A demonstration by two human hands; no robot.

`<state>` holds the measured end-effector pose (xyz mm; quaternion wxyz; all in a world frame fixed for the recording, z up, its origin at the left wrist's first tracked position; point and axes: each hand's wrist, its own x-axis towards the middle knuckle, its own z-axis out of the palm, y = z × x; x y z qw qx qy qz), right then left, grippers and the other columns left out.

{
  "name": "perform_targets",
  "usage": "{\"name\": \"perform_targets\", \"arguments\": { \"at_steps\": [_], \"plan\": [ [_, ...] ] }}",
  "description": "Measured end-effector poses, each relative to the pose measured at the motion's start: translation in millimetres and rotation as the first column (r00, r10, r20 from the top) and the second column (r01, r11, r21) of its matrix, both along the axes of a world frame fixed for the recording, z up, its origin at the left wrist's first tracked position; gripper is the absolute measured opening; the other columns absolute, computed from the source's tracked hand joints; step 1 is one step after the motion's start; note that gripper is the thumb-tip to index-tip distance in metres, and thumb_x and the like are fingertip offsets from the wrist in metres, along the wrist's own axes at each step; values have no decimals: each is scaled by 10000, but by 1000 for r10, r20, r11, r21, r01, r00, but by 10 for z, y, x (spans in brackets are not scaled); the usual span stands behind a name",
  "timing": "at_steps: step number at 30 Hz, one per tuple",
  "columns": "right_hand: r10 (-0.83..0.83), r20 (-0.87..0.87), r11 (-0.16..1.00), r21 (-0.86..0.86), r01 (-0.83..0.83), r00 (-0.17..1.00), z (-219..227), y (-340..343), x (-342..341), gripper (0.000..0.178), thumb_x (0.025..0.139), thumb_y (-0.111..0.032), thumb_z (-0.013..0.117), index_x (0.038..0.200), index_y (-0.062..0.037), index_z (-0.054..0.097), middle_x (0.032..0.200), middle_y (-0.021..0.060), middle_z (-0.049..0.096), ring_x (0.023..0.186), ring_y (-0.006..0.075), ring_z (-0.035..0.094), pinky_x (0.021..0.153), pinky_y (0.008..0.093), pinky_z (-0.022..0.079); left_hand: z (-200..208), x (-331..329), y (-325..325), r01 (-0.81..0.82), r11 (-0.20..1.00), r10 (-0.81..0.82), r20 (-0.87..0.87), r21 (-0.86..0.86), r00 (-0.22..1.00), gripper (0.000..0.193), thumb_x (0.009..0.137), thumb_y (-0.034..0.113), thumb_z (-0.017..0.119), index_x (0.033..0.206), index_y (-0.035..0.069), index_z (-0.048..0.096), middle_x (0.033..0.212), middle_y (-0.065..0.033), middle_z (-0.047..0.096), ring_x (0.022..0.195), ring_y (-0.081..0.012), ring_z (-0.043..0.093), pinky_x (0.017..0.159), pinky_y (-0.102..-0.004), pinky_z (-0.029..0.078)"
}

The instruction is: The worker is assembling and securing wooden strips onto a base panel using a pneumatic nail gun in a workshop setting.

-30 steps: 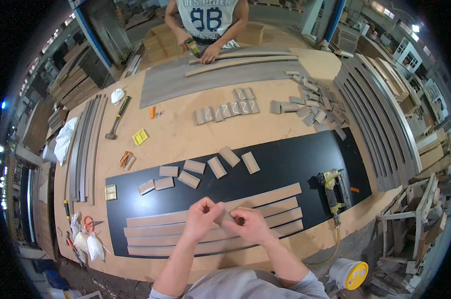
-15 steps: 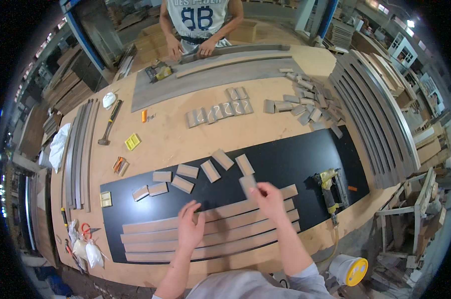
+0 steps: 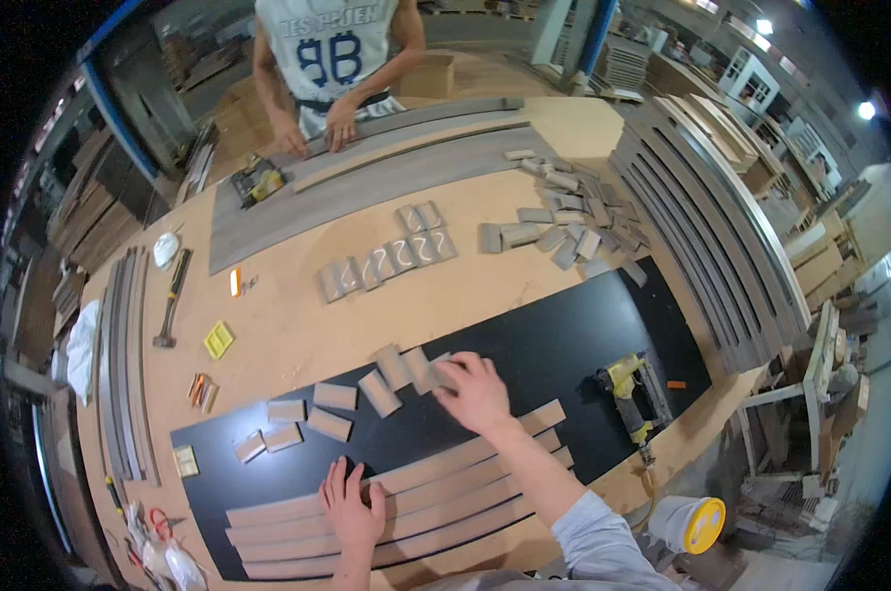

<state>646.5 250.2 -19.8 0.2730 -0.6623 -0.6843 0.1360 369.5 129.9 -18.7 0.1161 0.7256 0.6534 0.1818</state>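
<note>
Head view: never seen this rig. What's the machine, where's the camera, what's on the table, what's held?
No machine arm here, just a person's bare hands. The camera is a wide fisheye worn on the head, looking down; its lens bends straight edges.

On the table lies a black panel bearing long tan strips, small blocks and a nail gun. Beyond it is a pile of grey blocks.

The left hand lies spread over the strips. The right hand has fingers at one small block; whether it's gripped, I can't tell.
</note>
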Motion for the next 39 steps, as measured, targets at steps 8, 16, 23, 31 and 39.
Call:
{"name": "perform_targets", "arguments": {
  "at_steps": [8,16,23,31,39],
  "plan": [
    [9,-1,997,-70,-9,1000,-36,995,672,319,830,-228,720,1136,-148,677,1234,127,642,1114,356,630,975,441,511,-11,-7,38,1,999,0,5,-36,1000,399,858,204,648,1217,31,632,1430,-216,510,1352,-418,441,1135,-583,290],
    [-119,460,987,-41,154,880,-44,2297,1916,644,821,-105,686,1434,-201,509,1518,84,441,1360,374,434,1122,508,397,76,14,83,-6,996,7,7,-91,1000,398,840,164,647,1215,32,620,1419,-233,508,1343,-452,438,1130,-602,295],
    [106,664,847,-450,282,740,323,2593,1643,530,868,-159,642,1390,-181,551,1425,108,527,1336,372,471,1095,533,419,183,19,64,-74,992,67,-69,-103,995,406,852,219,641,1229,69,620,1427,-187,521,1356,-430,445,1129,-595,298],
    [-75,404,976,-156,150,912,225,1494,1531,388,858,-205,669,1244,-168,648,1158,117,624,1143,341,599,947,456,523,188,104,78,-47,997,46,-17,-63,999,374,857,224,644,1189,54,647,1408,-195,531,1332,-411,469,1114,-591,326],
    [-193,284,981,57,184,939,0,732,1114,378,841,-221,703,1216,-169,694,1162,143,626,1134,339,587,972,447,481,38,-25,-33,10,1000,-11,56,21,998,376,866,233,666,1199,59,648,1402,-185,538,1342,-402,462,1137,-552,316]
  ]
}}
